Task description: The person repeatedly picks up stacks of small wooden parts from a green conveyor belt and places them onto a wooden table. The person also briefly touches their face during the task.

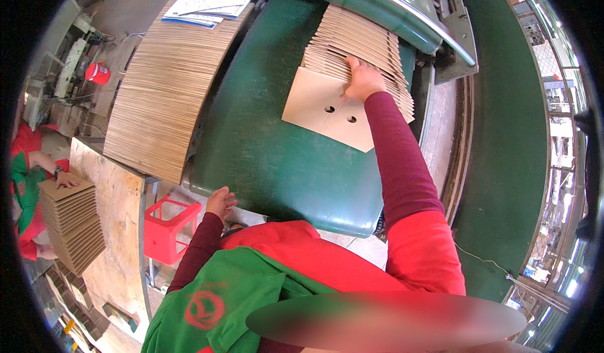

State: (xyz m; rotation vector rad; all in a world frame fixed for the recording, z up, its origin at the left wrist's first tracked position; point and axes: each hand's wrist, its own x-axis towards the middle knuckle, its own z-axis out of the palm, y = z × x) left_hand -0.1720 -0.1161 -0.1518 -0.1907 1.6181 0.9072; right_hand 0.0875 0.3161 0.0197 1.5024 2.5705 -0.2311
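Note:
On the green conveyor belt (251, 126) lies a leaning, fanned row of brown cardboard pieces (358, 29). Its nearest piece, a flat cardboard sheet (308, 101) with two round holes, faces up. My right hand (365, 81) reaches across and grips the cardboard at that sheet's far edge, thumb on the sheet and fingers over the edges behind it; some fingertips are hidden. Beside the belt's near left corner hovers my left hand (220, 203), holding nothing, its fingers loosely bent and apart.
Left of the belt stands a long stack of cardboard (170, 76) with papers (211, 4) on it. A red stool (167, 227) is below. At far left a co-worker's hand (66, 180) rests on a cardboard pile (72, 221) by a wooden board (113, 227). A roller (371, 13) spans the belt's far end.

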